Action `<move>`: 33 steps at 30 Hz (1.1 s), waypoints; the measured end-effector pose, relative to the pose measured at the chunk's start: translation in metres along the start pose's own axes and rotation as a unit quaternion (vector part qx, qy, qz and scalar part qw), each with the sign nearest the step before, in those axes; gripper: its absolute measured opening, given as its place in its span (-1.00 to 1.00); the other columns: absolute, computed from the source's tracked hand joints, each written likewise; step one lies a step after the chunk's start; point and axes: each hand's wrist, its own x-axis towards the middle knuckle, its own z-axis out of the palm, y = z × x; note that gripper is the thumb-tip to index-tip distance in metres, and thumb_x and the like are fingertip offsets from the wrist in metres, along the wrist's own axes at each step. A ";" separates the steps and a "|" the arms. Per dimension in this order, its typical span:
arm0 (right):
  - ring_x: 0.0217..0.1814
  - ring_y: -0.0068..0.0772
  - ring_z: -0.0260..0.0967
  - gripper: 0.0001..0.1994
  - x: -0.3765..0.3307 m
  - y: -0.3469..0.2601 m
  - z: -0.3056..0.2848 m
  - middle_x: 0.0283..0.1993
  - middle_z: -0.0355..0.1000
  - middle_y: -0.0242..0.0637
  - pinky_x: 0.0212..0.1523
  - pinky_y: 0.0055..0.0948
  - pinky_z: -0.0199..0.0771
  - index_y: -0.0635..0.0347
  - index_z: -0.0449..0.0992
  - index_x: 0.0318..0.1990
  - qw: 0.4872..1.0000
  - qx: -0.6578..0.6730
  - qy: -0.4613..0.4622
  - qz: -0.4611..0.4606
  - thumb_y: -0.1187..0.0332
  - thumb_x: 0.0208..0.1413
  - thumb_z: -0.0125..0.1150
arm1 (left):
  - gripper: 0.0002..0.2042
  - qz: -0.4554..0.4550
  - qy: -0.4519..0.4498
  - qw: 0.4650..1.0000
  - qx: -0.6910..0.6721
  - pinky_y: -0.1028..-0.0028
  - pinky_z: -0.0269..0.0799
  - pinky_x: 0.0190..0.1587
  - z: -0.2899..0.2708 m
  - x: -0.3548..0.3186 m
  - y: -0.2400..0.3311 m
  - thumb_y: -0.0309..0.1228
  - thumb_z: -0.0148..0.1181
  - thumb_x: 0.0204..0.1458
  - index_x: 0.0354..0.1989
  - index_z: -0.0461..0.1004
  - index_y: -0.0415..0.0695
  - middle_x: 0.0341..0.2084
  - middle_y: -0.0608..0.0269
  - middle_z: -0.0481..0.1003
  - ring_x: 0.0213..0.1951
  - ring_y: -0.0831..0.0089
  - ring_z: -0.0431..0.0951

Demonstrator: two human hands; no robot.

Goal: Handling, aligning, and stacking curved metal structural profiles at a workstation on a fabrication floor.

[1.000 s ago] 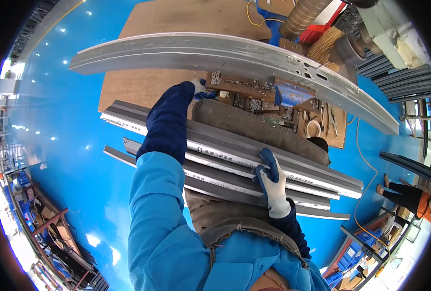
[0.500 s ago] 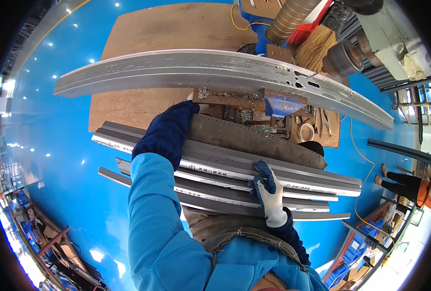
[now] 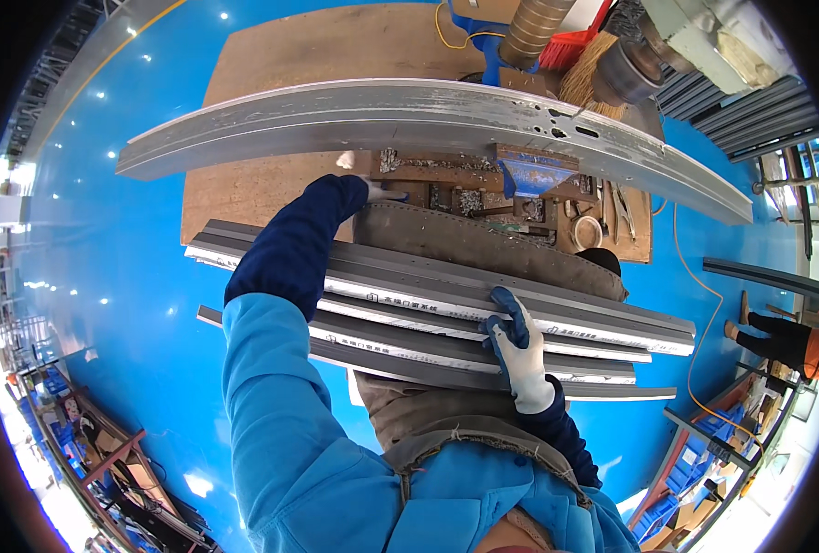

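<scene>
Several long grey metal profiles (image 3: 409, 348) with white printed film strips lie side by side across my lap, over a brown apron (image 3: 483, 241). My right hand (image 3: 523, 359), in a white glove with blue fingers, is closed over the edges of the middle ones. My left hand (image 3: 387, 192) reaches past the profiles to the near left end of a rusty vise (image 3: 446, 175) with a blue part. Its dark blue sleeve covers most of it; a gloved finger shows stretched to the right. Above the vise, a wide silver-grey profile (image 3: 354, 115) with holes at its right spans the bench.
The vise stands on a brown bench (image 3: 289, 41), with metal chips, hand tools and a small round cup (image 3: 586, 232) beside it. A machine with a chuck (image 3: 629, 72) and a straw broom (image 3: 586, 78) are at upper right. Another person (image 3: 787, 336) is at far right.
My left hand has come out from under its sleeve edge a little, with a gloved finger now showing by the vise. My right hand stays on the profiles. The whole view has shifted slightly.
</scene>
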 end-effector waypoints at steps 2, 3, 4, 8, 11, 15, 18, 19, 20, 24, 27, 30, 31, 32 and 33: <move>-0.12 -0.46 0.47 -0.46 0.000 0.006 -0.010 0.24 0.36 -0.16 -0.18 -0.65 0.47 0.30 0.27 0.29 1.000 -0.018 0.022 -0.001 0.73 0.11 -0.03 | -0.54 0.038 0.033 0.898 0.438 0.34 0.47 -0.08 0.048 -0.030 -0.004 -0.05 0.27 0.03 -0.01 0.55 -0.11 -0.09 0.14 0.58 -0.13 0.25 0.56; -0.12 -0.46 0.47 -0.47 -0.001 0.009 -0.017 0.23 0.36 -0.17 -0.19 -0.65 0.47 0.30 0.27 0.29 0.999 -0.027 0.034 -0.001 0.73 0.11 -0.03 | -0.48 0.061 0.044 0.775 0.628 0.33 0.46 0.02 0.075 -0.048 -0.006 0.01 0.28 -0.02 0.01 0.55 -0.10 -0.02 0.12 0.56 -0.03 0.19 0.54; -0.11 -0.47 0.47 -0.47 -0.003 0.007 -0.013 0.23 0.37 -0.17 -0.19 -0.66 0.46 0.30 0.27 0.29 0.999 -0.026 0.027 -0.009 0.72 0.12 -0.03 | -0.43 0.087 0.073 0.613 0.782 0.31 0.44 0.12 0.077 -0.074 -0.001 0.07 0.29 -0.06 0.03 0.55 -0.10 0.05 0.09 0.54 0.08 0.13 0.52; -0.11 -0.47 0.47 -0.48 -0.005 0.005 -0.007 0.22 0.38 -0.18 -0.19 -0.66 0.46 0.30 0.28 0.28 1.000 -0.007 0.002 -0.015 0.72 0.12 -0.03 | -0.41 0.135 0.097 0.795 0.583 0.24 0.42 0.14 0.010 -0.106 0.046 0.09 0.22 0.00 0.12 0.49 -0.03 0.12 0.12 0.49 0.12 0.10 0.50; -0.11 -0.47 0.47 -0.48 -0.002 0.002 -0.005 0.21 0.38 -0.18 -0.19 -0.67 0.46 0.30 0.28 0.28 1.000 0.004 0.004 -0.005 0.72 0.12 -0.03 | -0.40 0.151 0.101 0.839 0.513 0.21 0.42 0.14 0.000 -0.107 0.055 0.10 0.20 0.01 0.15 0.47 -0.01 0.13 0.12 0.48 0.12 0.10 0.49; -0.12 -0.47 0.47 -0.49 -0.005 -0.004 -0.004 0.20 0.39 -0.18 -0.20 -0.67 0.46 0.30 0.29 0.27 0.999 0.026 0.020 0.028 0.72 0.12 -0.02 | -0.39 0.143 0.120 0.820 0.541 0.20 0.43 0.10 0.014 -0.092 0.071 0.11 0.21 -0.02 0.12 0.48 -0.03 0.09 0.12 0.50 0.06 0.10 0.50; -0.14 -0.48 0.47 -0.49 -0.006 -0.005 0.000 0.19 0.40 -0.17 -0.20 -0.68 0.45 0.31 0.30 0.26 0.999 -0.022 0.029 -0.001 0.73 0.11 -0.03 | -0.39 0.140 0.127 0.806 0.560 0.18 0.44 0.08 0.015 -0.086 0.084 0.12 0.22 -0.04 0.10 0.49 -0.04 0.06 0.12 0.51 0.03 0.10 0.51; -0.15 -0.48 0.47 -0.49 -0.004 -0.005 0.000 0.18 0.40 -0.17 -0.20 -0.68 0.45 0.31 0.30 0.26 0.999 -0.038 0.032 -0.012 0.73 0.10 -0.03 | -0.38 0.139 0.130 0.802 0.566 0.18 0.45 0.07 0.011 -0.086 0.082 0.12 0.23 -0.05 0.10 0.49 -0.05 0.05 0.12 0.51 0.01 0.10 0.51; -0.15 -0.48 0.47 -0.49 0.000 -0.007 -0.001 0.18 0.40 -0.17 -0.20 -0.68 0.45 0.31 0.30 0.26 0.998 -0.044 0.034 -0.012 0.73 0.10 -0.03 | -0.38 0.138 0.131 0.798 0.572 0.18 0.45 0.06 0.013 -0.085 0.081 0.13 0.23 -0.05 0.09 0.49 -0.05 0.04 0.12 0.52 0.00 0.10 0.51; -0.18 -0.47 0.45 -0.48 0.004 -0.014 0.002 0.16 0.42 -0.16 -0.17 -0.66 0.46 0.32 0.31 0.24 0.995 -0.086 0.044 0.003 0.75 0.08 -0.03 | -0.37 0.130 0.143 0.775 0.601 0.16 0.47 0.03 0.029 -0.081 0.070 0.14 0.24 -0.08 0.07 0.50 -0.06 -0.01 0.12 0.53 -0.05 0.10 0.52; -0.20 -0.47 0.45 -0.49 0.003 -0.004 0.003 0.15 0.42 -0.16 -0.16 -0.65 0.46 0.33 0.33 0.23 0.995 -0.088 0.046 -0.021 0.75 0.07 -0.02 | -0.36 0.132 0.158 0.753 0.625 0.15 0.48 0.01 0.039 -0.089 0.077 0.15 0.25 -0.10 0.05 0.50 -0.08 -0.04 0.12 0.55 -0.09 0.10 0.53; -0.21 -0.47 0.45 -0.49 0.001 0.000 0.004 0.14 0.43 -0.16 -0.15 -0.64 0.46 0.34 0.34 0.22 0.994 -0.087 0.048 -0.041 0.76 0.06 -0.02 | -0.35 0.129 0.174 0.728 0.650 0.14 0.49 -0.02 0.044 -0.101 0.074 0.16 0.26 -0.12 0.03 0.51 -0.09 -0.07 0.11 0.56 -0.13 0.10 0.54; -0.21 -0.47 0.45 -0.49 0.000 -0.003 0.004 0.14 0.43 -0.16 -0.14 -0.64 0.46 0.34 0.34 0.22 0.993 -0.091 0.053 -0.045 0.76 0.06 -0.02 | -0.35 0.124 0.181 0.720 0.658 0.14 0.49 -0.02 0.046 -0.105 0.073 0.17 0.27 -0.13 0.02 0.51 -0.09 -0.08 0.11 0.56 -0.14 0.10 0.54; -0.22 -0.47 0.45 -0.49 0.000 -0.004 0.003 0.14 0.43 -0.16 -0.14 -0.63 0.46 0.34 0.35 0.21 0.993 -0.094 0.057 -0.046 0.76 0.05 -0.02 | -0.35 0.116 0.188 0.712 0.667 0.14 0.49 -0.03 0.047 -0.108 0.063 0.17 0.27 -0.14 0.01 0.51 -0.10 -0.09 0.11 0.57 -0.16 0.10 0.54; -0.22 -0.46 0.45 -0.50 0.001 -0.005 0.003 0.13 0.43 -0.16 -0.13 -0.63 0.46 0.35 0.36 0.21 0.992 -0.098 0.060 -0.047 0.76 0.05 -0.02 | -0.34 0.108 0.194 0.704 0.675 0.13 0.50 -0.04 0.054 -0.108 0.062 0.17 0.27 -0.14 0.01 0.52 -0.10 -0.10 0.11 0.57 -0.17 0.10 0.54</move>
